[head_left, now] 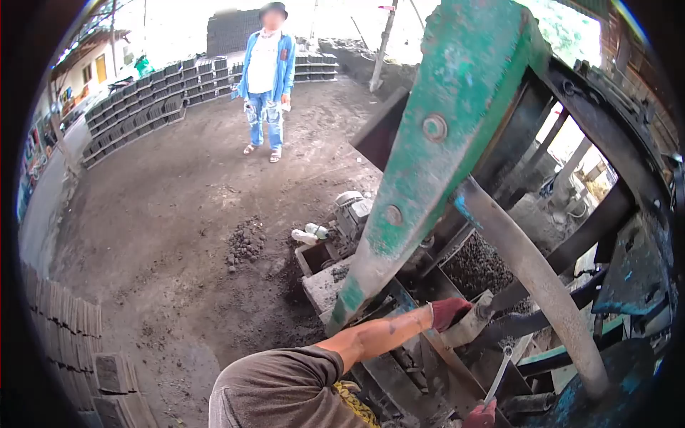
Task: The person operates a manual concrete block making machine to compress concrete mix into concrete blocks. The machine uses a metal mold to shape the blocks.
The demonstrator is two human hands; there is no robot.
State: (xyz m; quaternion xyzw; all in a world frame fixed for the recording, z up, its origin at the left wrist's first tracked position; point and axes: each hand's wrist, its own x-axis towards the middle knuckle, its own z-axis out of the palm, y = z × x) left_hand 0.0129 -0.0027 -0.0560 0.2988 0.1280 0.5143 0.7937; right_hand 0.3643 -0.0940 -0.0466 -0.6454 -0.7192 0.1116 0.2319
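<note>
My left hand [449,314], in a dark red glove, reaches across the machine and appears closed on a pale metal block [467,328]; its fingertips are hard to make out. Low in the head view, my right hand [481,415] wears a reddish glove and is wrapped round a wrench [497,376]. The wrench's ring end points up, close to the machine's dark bars. A thick green beam [442,135] with bolts slants above my left arm. Right of my left hand, a curved grey pipe [546,285] rises from the blue-stained base.
A motor [351,214] and plastic bottles [310,233] stand beside the machine. Dark clumps [246,242] lie on the dirt floor. Stacked blocks [135,107] line the back, with more stacks [68,321] at left. A person [267,78] in a blue shirt stands facing the machine.
</note>
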